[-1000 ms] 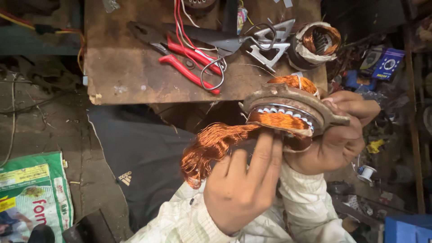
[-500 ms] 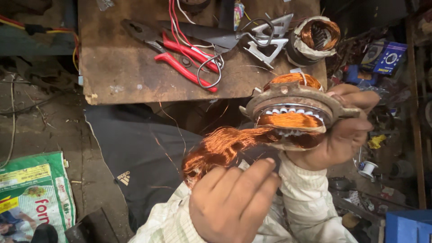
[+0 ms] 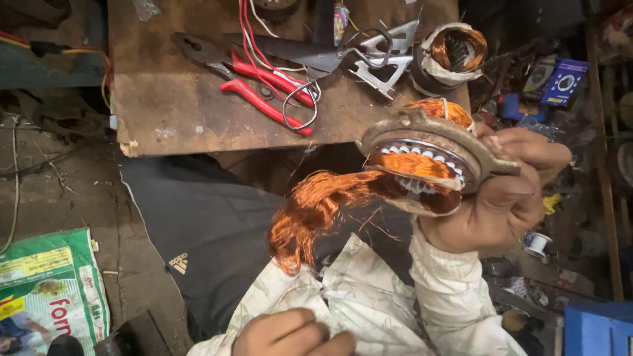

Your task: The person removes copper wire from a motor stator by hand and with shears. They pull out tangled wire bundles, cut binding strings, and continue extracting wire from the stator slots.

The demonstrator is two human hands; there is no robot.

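A scarred wooden board (image 3: 198, 112) carries red-handled pliers (image 3: 264, 89). Below it, the right hand (image 3: 508, 198) clasps a round motor stator (image 3: 428, 161) from beneath; a loose hank of copper wire (image 3: 323, 204) trails from its core. The left hand (image 3: 290, 333), low at the frame edge, seems curled and apparently empty.

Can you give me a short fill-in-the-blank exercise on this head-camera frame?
1. The right hand holds a round metal motor stator with windings of ____ wire.
2. The loose orange wire bundle hangs out of the stator toward the ____ hand.
3. The pliers on the brown wooden board have ____ handles.

Missing: copper; left; red
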